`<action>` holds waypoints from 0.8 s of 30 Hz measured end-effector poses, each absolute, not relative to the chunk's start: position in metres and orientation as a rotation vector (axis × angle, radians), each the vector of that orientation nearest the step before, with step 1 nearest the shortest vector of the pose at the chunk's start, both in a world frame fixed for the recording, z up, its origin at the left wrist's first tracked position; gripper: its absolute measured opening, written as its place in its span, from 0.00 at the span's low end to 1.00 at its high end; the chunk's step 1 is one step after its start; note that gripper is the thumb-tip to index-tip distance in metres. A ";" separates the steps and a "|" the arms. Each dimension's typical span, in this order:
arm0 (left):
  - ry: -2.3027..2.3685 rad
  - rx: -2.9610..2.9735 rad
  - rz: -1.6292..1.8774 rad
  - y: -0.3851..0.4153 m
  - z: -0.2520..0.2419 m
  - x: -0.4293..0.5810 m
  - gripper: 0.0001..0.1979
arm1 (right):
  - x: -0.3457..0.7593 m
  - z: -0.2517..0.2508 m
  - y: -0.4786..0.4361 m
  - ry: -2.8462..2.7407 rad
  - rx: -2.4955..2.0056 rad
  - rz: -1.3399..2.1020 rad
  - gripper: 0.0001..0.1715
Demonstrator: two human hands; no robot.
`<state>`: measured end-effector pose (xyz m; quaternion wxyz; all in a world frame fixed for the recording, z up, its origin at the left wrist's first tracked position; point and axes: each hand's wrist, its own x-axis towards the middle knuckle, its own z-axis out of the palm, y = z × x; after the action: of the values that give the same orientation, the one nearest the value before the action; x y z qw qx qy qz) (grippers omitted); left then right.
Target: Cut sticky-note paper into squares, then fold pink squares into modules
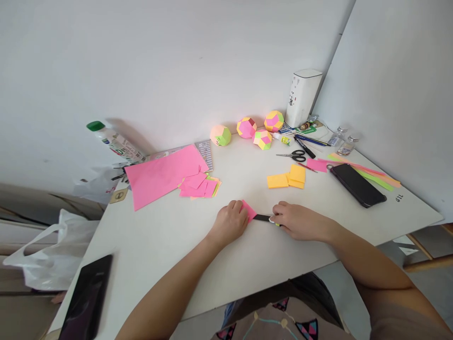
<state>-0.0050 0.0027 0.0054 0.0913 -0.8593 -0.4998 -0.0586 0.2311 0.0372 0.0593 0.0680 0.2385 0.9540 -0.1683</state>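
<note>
My left hand (230, 223) rests on the white table (170, 236) with its fingers curled down on a small folded pink paper (249, 210). My right hand (296, 220) is closed round a black tool (262, 217), apparently a craft knife with a light handle end, whose flat black end lies against the pink paper's right edge. The two hands sit close together near the table's middle, a little toward the front edge.
A large pink sheet (161, 174) and several pink squares (197, 185) lie behind left. Orange squares (287, 178), scissors (293, 155), a phone (357, 184) and paper strips lie right. Several paper polyhedra (262, 139) and a white box (302, 97) stand at the wall. Another phone (87, 302) lies front left.
</note>
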 end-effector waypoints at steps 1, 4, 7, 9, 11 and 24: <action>-1.489 -2.550 -0.174 0.003 0.005 -0.005 0.11 | 0.230 0.059 0.037 2.868 0.733 -0.490 0.12; -1.481 -2.552 -0.178 0.003 0.004 -0.005 0.11 | 0.230 0.059 0.037 2.842 0.777 -0.453 0.12; -1.476 -2.558 -0.176 0.003 0.005 -0.005 0.11 | 0.231 0.060 0.038 2.840 0.791 -0.442 0.11; -1.488 -2.552 -0.173 0.002 0.005 -0.005 0.11 | 0.230 0.059 0.038 2.845 0.805 -0.424 0.11; -1.503 -2.544 -0.173 0.002 0.005 -0.005 0.11 | 0.228 0.058 0.038 2.855 0.813 -0.403 0.12; -1.483 -2.541 -0.192 0.002 0.005 -0.006 0.12 | 0.217 0.051 0.042 2.857 0.856 -0.343 0.16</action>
<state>-0.0057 0.0015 0.0049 0.0964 -0.8579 -0.5006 -0.0648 0.2170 0.0418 0.0514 0.0697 0.2846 0.9493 -0.1140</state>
